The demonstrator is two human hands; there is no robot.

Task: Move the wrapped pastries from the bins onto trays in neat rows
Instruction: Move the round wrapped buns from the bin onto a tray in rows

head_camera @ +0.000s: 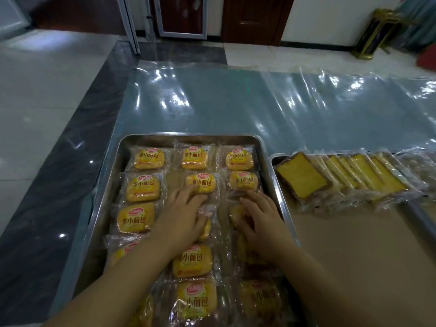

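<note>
On the steel tray (108, 182) in front of you, the wrapped buns (144, 188) already lie three across, and the row under your hands is the one being settled. Your left hand (181, 218) lies flat and open on the middle bun (207, 228), its fingertips reaching the bun ahead. Your right hand (262, 223) covers the bun by the right rim (236, 214) with its fingers loosely bent; I cannot tell whether it pinches the wrapper. Slide each bun with a flat palm instead of lifting it. Bring its front edge up to the wrapper ahead without riding over it. Keep the printed labels facing the same way, and line the gaps up with the left column. Don't press hard, since the bread looks soft. The cake slices (302, 178) on the next tray (273, 159) need no attention.
</note>
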